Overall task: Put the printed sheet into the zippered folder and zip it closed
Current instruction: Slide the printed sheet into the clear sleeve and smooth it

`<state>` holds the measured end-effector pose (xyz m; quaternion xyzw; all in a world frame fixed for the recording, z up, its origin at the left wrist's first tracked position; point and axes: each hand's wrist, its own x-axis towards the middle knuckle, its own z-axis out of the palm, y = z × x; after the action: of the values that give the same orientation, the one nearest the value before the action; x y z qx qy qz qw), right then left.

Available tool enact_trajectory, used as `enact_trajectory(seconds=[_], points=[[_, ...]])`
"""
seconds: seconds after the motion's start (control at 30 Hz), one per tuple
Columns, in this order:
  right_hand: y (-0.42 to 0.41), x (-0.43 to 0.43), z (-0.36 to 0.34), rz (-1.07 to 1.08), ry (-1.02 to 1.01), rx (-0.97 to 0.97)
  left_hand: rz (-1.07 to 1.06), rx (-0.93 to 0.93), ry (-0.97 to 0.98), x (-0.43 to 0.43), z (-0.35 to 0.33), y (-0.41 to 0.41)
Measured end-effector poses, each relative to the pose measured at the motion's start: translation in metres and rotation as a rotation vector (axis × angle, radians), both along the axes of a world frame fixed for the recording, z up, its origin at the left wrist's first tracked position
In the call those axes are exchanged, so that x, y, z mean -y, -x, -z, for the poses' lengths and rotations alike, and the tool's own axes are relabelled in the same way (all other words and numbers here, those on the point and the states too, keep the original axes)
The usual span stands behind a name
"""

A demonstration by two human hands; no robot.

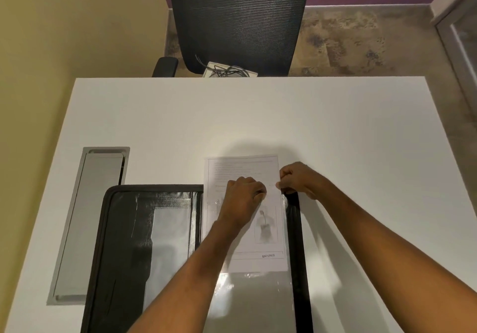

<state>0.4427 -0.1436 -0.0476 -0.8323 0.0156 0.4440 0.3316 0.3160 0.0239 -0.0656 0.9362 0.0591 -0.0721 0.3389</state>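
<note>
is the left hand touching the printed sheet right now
Touching. The head view shows the left hand lying with curled fingers on the middle of the printed sheet, with no gap between them.

One printed sheet point(242, 167). One zippered folder point(124, 229). Two grips, a left grip point(242, 195) and a right grip point(299, 180). One white counter point(258, 115). One black chair point(240, 17). One grey lid point(90, 216). One small box point(247, 74) with wires.

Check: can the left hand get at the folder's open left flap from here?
Probably yes. The left hand, curled on the printed sheet, is right beside the left flap, and nothing covers that flap. It must release the sheet first.
</note>
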Motion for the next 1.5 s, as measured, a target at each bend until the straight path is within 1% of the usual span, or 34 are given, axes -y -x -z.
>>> enact_trajectory(seconds=[0.07, 0.1, 0.17, 0.27, 0.4, 0.47, 0.83, 0.93, 1.03, 1.23, 1.37, 1.5], points=[[-0.008, -0.004, 0.0, 0.009, -0.003, -0.034, 0.003, 0.001, -0.003, -0.002, 0.0, 0.001], [-0.013, -0.009, 0.0, 0.032, -0.017, -0.02, 0.011, -0.002, 0.003, -0.003, -0.001, 0.002], [-0.022, -0.024, 0.003, 0.081, -0.053, 0.079, 0.032, -0.01, 0.008, -0.005, -0.003, 0.003], [-0.032, -0.049, 0.001, 0.043, -0.102, 0.236, 0.054, -0.054, -0.029, -0.012, -0.007, 0.002], [-0.036, -0.066, -0.001, -0.202, -0.062, 0.344, 0.104, -0.116, -0.103, -0.026, -0.012, -0.004], [-0.033, -0.067, -0.004, -0.308, -0.041, 0.37, 0.111, -0.124, -0.106, -0.031, -0.013, -0.006], [0.021, -0.053, -0.014, -0.752, 0.039, 0.354, 0.067, -0.025, -0.059, -0.03, -0.01, 0.003], [0.034, -0.047, -0.01, -0.745, 0.073, 0.318, 0.085, -0.004, -0.046, -0.029, -0.011, 0.01], [0.04, -0.043, -0.013, -0.707, 0.076, 0.249, 0.076, 0.008, 0.014, -0.031, -0.01, 0.018], [0.042, -0.036, -0.019, -0.691, 0.058, 0.193, 0.101, 0.006, 0.089, -0.036, -0.021, 0.017], [0.053, -0.043, -0.014, -0.735, 0.16, 0.368, 0.115, -0.016, 0.105, -0.036, -0.025, 0.017], [0.058, -0.043, -0.014, -0.705, 0.163, 0.373, 0.077, -0.093, 0.132, -0.041, -0.018, 0.02]])
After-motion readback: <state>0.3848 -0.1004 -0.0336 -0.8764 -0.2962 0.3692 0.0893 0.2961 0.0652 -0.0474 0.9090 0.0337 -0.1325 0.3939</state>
